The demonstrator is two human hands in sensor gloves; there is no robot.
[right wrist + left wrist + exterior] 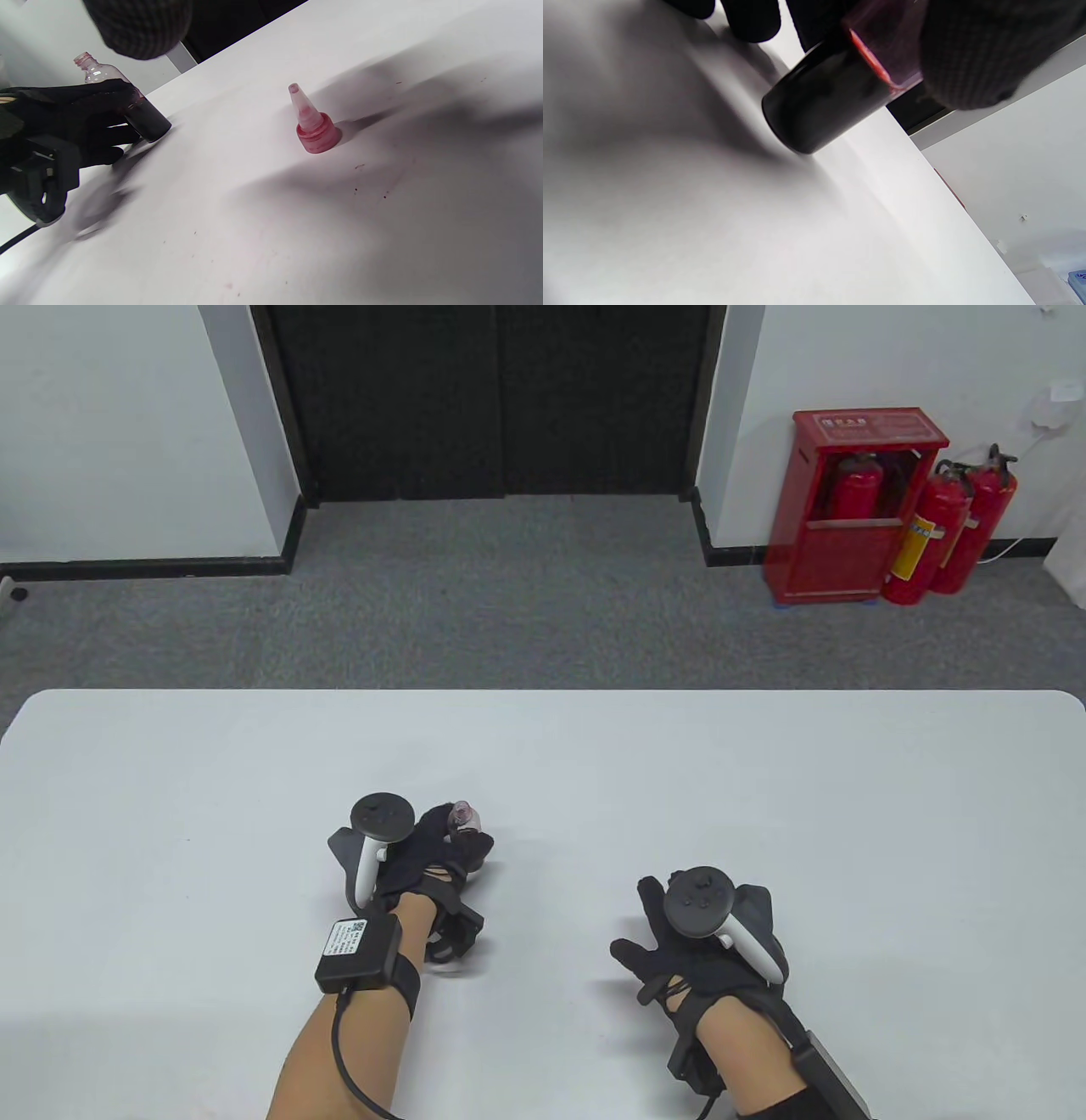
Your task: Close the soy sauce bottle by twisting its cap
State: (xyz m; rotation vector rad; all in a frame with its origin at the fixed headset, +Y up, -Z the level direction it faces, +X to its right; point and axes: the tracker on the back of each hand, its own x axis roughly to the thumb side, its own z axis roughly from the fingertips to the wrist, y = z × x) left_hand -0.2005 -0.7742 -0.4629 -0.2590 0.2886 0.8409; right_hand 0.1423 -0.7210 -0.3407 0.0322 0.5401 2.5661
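Right wrist view is showing the left hand [63, 114] gripping the uncapped bottle [127, 101]; the cap [314, 127] is standing apart; the right hand [696, 933] is hovering spread, holding nothing.

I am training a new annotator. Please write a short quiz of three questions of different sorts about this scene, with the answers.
1. True or false: the cap is already on the bottle.
2. Which hand grips the bottle? A) left hand B) right hand C) both
3. Fill in: the cap stands on the ___, with its pointed tip up.

Key: 1 false, the bottle neck is bare and the cap stands apart; 2 A; 3 table.
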